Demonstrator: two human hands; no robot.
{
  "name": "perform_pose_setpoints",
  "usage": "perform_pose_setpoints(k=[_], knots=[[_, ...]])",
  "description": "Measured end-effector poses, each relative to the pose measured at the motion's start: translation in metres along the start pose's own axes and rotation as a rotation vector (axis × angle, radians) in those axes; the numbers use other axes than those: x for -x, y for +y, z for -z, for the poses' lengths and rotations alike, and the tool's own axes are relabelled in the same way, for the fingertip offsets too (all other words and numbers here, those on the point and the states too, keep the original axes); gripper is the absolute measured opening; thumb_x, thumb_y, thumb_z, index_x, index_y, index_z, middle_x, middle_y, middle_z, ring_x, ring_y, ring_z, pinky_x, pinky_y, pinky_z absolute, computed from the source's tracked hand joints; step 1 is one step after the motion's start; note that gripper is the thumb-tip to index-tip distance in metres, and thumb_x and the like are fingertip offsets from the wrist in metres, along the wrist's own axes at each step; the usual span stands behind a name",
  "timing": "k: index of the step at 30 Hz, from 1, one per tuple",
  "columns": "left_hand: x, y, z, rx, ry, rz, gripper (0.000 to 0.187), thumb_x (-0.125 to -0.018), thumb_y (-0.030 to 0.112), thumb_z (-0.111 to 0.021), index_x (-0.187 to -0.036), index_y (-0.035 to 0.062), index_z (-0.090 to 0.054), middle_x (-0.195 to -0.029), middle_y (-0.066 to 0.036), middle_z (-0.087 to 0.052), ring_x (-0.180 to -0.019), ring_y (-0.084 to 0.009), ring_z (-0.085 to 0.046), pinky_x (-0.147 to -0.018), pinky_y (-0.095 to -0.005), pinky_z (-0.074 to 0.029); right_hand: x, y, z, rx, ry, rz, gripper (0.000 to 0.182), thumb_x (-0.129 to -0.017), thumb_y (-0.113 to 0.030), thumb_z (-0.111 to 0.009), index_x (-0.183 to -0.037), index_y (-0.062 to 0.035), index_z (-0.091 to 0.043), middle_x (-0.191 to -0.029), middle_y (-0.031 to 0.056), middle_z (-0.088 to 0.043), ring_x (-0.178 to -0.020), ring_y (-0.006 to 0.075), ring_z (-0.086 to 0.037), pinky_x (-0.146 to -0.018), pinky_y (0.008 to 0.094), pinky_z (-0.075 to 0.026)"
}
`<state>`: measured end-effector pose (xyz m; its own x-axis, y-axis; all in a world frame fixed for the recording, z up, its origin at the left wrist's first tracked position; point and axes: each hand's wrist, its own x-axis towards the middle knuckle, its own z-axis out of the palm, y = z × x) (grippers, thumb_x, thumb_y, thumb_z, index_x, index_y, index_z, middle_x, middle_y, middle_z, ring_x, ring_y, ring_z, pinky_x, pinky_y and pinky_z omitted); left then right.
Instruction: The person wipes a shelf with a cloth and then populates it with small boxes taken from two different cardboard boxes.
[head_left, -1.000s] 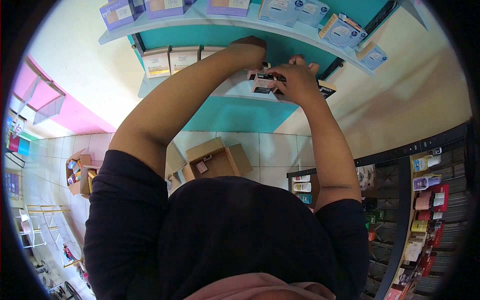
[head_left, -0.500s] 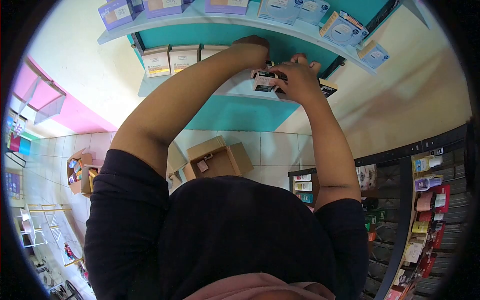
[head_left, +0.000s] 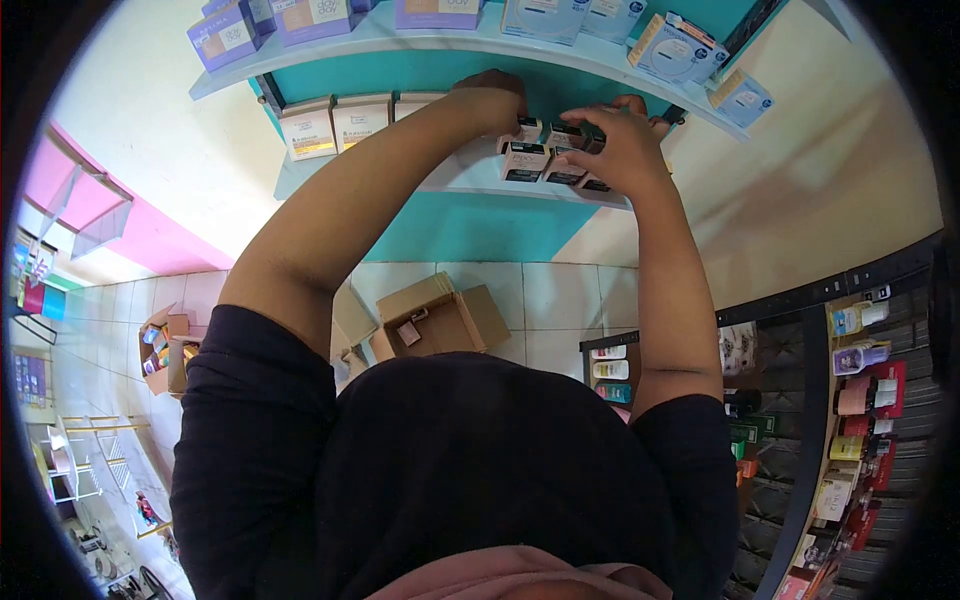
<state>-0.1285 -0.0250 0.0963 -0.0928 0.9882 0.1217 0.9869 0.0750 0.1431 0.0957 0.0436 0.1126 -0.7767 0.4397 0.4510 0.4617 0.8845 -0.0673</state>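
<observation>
Several small pink-and-black boxes [head_left: 525, 160] stand in rows on the lower white shelf [head_left: 465, 178]. Over the right part of these rows is my right hand [head_left: 628, 148], thumb and index finger apart, with the thumb tip right at a front box. My left hand [head_left: 496, 88] reaches in behind the left end of the rows, close to a back box [head_left: 528, 131]. Its fingers are hidden behind the bent wrist. Larger cream boxes [head_left: 307, 134] stand to the left on the same shelf, partly covered by my left forearm.
Above, an upper shelf [head_left: 400, 42] carries purple boxes [head_left: 316, 15] and light blue boxes [head_left: 680, 50]. On the tiled floor sits an opened carton [head_left: 430, 310] with a small pink box inside. Another filled carton [head_left: 165, 348] lies left. Bottles line a rack [head_left: 815, 400] at right.
My right hand has shifted right and its fingers have spread, uncovering more of the small boxes. My left hand has moved slightly left. The camera view has shifted a little.
</observation>
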Motion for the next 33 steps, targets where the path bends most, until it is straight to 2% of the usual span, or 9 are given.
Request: perform_pose_setpoints(k=[2,4,9,14,18,19,26,28,33], knots=[[-0.001,-0.001,-0.001,0.0,0.009,-0.021,0.036,-0.077,0.03,-0.079,-0.109,0.0161,-0.077,-0.11,-0.009,-0.07,-0.108,-0.0289,-0.065,-0.096,-0.0412,-0.052,0.001,0.005,-0.004,-0.029,0.021,0.018,0.058,-0.06,-0.038,-0.09,-0.115,-0.028,-0.074,-0.123,0.0016,-0.07,-0.127,0.0302,-0.045,-0.096,0.0517,-0.028],[-0.003,-0.001,-0.001,-0.01,0.015,-0.032,0.038,-0.075,0.03,-0.081,-0.111,0.0209,-0.076,-0.114,-0.005,-0.072,-0.109,-0.0267,-0.067,-0.09,-0.0416,-0.055,0.002,0.002,-0.002,-0.059,0.043,0.031,0.058,-0.06,-0.038,-0.09,-0.115,-0.0279,-0.073,-0.122,-0.0006,-0.07,-0.127,0.03,-0.045,-0.097,0.052,-0.027],[-0.005,0.001,0.003,-0.018,-0.06,-0.018,0.035,-0.074,0.028,-0.08,-0.109,0.022,-0.077,-0.112,-0.005,-0.073,-0.107,-0.0272,-0.067,-0.089,-0.0415,-0.055,0.008,-0.015,-0.008,-0.032,-0.047,0.062,0.052,-0.065,-0.039,-0.088,-0.113,-0.0275,-0.074,-0.119,-0.0087,-0.07,-0.125,0.0279,-0.046,-0.096,0.051,-0.028],[-0.004,0.009,0.012,-0.119,-0.154,0.007,0.034,-0.075,0.027,-0.079,-0.109,0.0224,-0.077,-0.112,-0.005,-0.072,-0.106,-0.0281,-0.068,-0.089,-0.0419,-0.056,0.007,-0.025,-0.032,0.013,0.001,0.106,0.043,-0.071,-0.041,-0.084,-0.111,-0.0293,-0.075,-0.115,-0.0064,-0.071,-0.122,0.0245,-0.048,-0.095,0.0516,-0.027],[-0.005,-0.004,-0.003,-0.054,-0.03,-0.037,0.033,-0.076,0.029,-0.079,-0.108,0.0205,-0.077,-0.11,-0.007,-0.072,-0.106,-0.0298,-0.068,-0.089,-0.0431,-0.056,0.005,-0.031,-0.034,0.05,-0.027,0.109,0.034,-0.077,-0.038,-0.081,-0.11,-0.0317,-0.075,-0.107,-0.007,-0.073,-0.119,0.0238,-0.049,-0.093,0.052,-0.027],[-0.004,-0.007,-0.006,-0.021,0.04,-0.072,0.033,-0.076,0.03,-0.079,-0.108,0.0202,-0.077,-0.109,-0.007,-0.072,-0.106,-0.0303,-0.068,-0.089,-0.0435,-0.056,0.005,-0.031,-0.035,0.048,-0.028,0.112,0.034,-0.077,-0.038,-0.081,-0.11,-0.0317,-0.075,-0.107,-0.007,-0.073,-0.119,0.0238,-0.049,-0.093,0.052,-0.027],[-0.001,0.0,-0.002,-0.078,-0.013,-0.049,0.034,-0.077,0.031,-0.079,-0.11,0.0214,-0.076,-0.116,-0.007,-0.07,-0.11,-0.0291,-0.066,-0.092,-0.0431,-0.055,0.005,-0.031,-0.035,0.06,-0.009,0.11,0.031,-0.078,-0.038,-0.08,-0.108,-0.0306,-0.076,-0.105,-0.0078,-0.073,-0.118,0.024,-0.049,-0.092,0.0525,-0.027],[-0.001,-0.003,-0.003,-0.014,-0.001,-0.05,0.041,-0.076,0.033,-0.079,-0.111,0.0132,-0.076,-0.113,-0.011,-0.07,-0.108,-0.0307,-0.066,-0.096,-0.0406,-0.051,0.005,-0.031,-0.033,0.064,-0.012,0.112,0.031,-0.078,-0.038,-0.08,-0.108,-0.0305,-0.076,-0.105,-0.008,-0.073,-0.118,0.0241,-0.049,-0.092,0.0525,-0.027],[-0.002,-0.005,-0.004,-0.045,0.004,-0.052,0.04,-0.077,0.034,-0.079,-0.113,0.0174,-0.075,-0.118,-0.008,-0.069,-0.113,-0.0288,-0.064,-0.097,-0.0417,-0.052,0.006,-0.028,-0.034,0.062,-0.033,0.087,0.034,-0.077,-0.037,-0.081,-0.11,-0.029,-0.076,-0.109,-0.0071,-0.072,-0.119,0.0246,-0.049,-0.093,0.0529,-0.027]])
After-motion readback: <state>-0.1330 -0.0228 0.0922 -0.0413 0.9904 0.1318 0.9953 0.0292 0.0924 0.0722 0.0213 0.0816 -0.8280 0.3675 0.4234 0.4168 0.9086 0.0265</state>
